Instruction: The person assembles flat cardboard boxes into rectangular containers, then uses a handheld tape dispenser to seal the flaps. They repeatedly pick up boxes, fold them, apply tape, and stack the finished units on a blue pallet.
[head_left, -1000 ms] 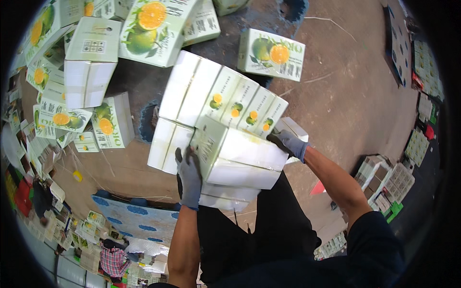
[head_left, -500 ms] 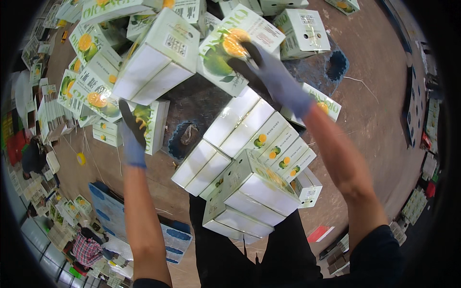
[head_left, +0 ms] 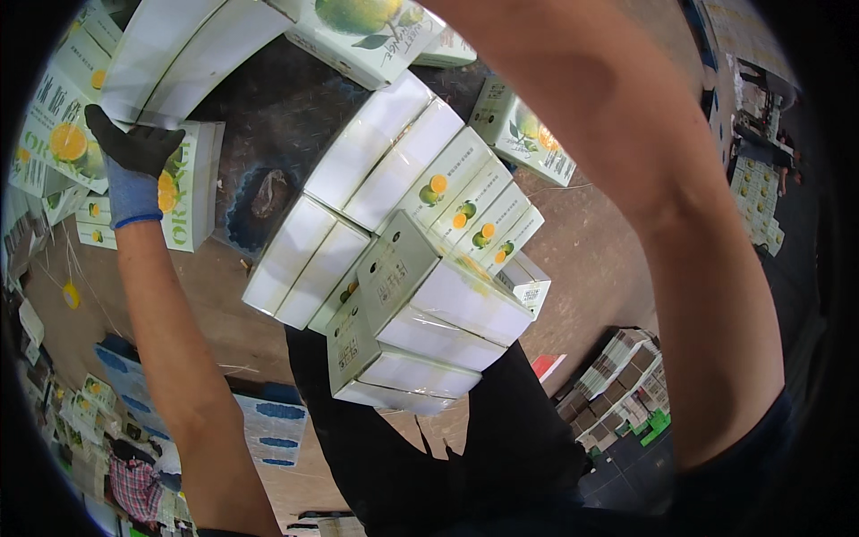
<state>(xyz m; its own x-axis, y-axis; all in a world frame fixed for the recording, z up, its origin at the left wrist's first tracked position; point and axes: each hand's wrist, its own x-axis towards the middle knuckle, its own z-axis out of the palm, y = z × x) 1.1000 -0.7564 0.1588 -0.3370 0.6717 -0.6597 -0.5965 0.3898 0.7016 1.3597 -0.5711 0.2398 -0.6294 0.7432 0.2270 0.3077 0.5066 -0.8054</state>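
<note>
My left hand, in a blue-grey glove with a dark palm, is cupped against the lower edge of a pair of white cartons. Its thumb and fingers are spread along that edge, and the cartons stand tilted at the upper left. My right forearm stretches across the upper right, and its hand lies beyond the upper edge of the picture. A carton printed with green and orange citrus fruit lies at the top centre. In front of me rises a stack of white cartons, with further cartons leaning at its near side.
Printed cartons are heaped at the left. Another carton lies right of the stack. Blue-and-white pallets rest on the brown floor. A person in a checked shirt is at the lower left; stacked boxes stand at the right.
My right hand has left the citrus-printed carton and gone out past the upper edge. My left hand has come to the lower edge of the white cartons. The whole view has shifted.
</note>
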